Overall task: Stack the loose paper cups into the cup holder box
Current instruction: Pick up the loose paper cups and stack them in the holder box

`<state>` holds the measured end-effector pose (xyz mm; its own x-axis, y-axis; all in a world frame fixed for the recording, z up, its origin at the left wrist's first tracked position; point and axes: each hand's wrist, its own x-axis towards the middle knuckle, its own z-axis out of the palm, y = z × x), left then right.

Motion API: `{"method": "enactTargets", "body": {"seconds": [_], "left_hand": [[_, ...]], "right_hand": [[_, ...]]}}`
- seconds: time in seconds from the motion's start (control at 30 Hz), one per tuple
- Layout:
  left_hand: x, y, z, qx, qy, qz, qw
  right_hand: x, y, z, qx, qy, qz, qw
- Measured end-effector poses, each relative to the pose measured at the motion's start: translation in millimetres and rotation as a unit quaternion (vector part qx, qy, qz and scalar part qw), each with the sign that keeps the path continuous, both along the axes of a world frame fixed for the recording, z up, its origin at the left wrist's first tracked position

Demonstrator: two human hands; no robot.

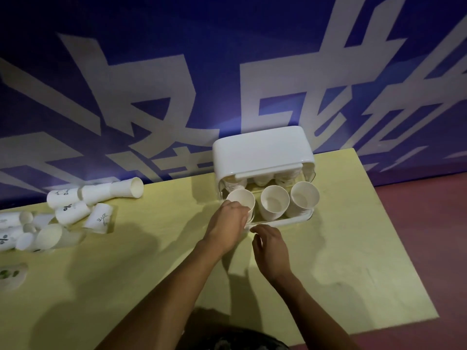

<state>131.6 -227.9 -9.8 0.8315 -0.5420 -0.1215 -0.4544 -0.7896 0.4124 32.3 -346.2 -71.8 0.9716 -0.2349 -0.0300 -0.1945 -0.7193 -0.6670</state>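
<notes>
A white cup holder box [262, 150] stands at the table's far edge with its lid raised. Three cup stacks stand upright in its front row: a left one [241, 198], a middle one [274, 202] and a right one [304, 197]. More cups show dimly behind them under the lid. My left hand [227, 223] grips the side of the left stack, fingers curled round its wall. My right hand [270, 246] hovers just in front of the box's front rim, fingers loosely curled, holding nothing. Several loose paper cups [73, 210] lie on their sides at the far left.
The yellow table [353, 248] ends at the right above a reddish floor [434, 248]. A blue wall with large white characters [177, 84] rises right behind the box. A printed paper cup [10, 274] lies near the left edge.
</notes>
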Motion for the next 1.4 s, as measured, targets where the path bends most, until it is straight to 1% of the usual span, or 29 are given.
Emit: {"method": "enactTargets", "body": {"seconds": [0.13,0.2,0.27,0.37,0.43,0.5,0.6,0.67,0.8,0.93,1.07,1.2,1.3,1.4], "left_hand": [[2,-13,-11,0.123,0.022,-0.030,0.992],[0,-13,-18,0.136,0.052,-0.023,0.989],[-3,-8,-27,0.117,0.064,-0.019,0.991],[-7,6,-24,0.007,0.070,0.009,0.997],[-12,24,-15,-0.050,0.050,0.036,0.997],[-18,54,-9,-0.073,0.036,0.072,0.994],[-30,117,-8,-0.078,0.047,0.140,0.986],[-37,165,-10,-0.074,0.052,0.191,0.978],[-51,260,-10,-0.063,0.035,0.276,0.958],[-53,333,-12,-0.036,0.035,0.323,0.945],[-42,401,-25,-0.013,0.040,0.356,0.933],[-22,447,-39,-0.013,0.039,0.356,0.934],[-4,472,-47,-0.020,0.031,0.335,0.942],[14,488,-57,-0.020,0.033,0.308,0.950]], "right_hand": [[-3,-2,2,-0.006,0.013,-0.003,1.000],[-4,-2,4,-0.009,0.021,-0.009,1.000],[-6,-1,7,-0.013,0.023,-0.012,1.000],[-9,2,11,-0.031,0.019,0.007,0.999],[-9,9,13,-0.048,0.020,0.026,0.998],[-4,24,15,-0.056,0.030,0.044,0.997],[9,59,18,-0.046,0.047,0.081,0.995],[18,88,17,-0.039,0.053,0.109,0.992],[35,155,16,-0.030,0.062,0.162,0.984],[45,220,15,-0.047,0.059,0.207,0.975],[58,278,13,-0.055,0.081,0.237,0.966],[73,324,7,-0.050,0.109,0.237,0.964],[83,356,0,-0.027,0.138,0.205,0.969],[92,381,-5,0.027,0.181,0.137,0.974]]}}
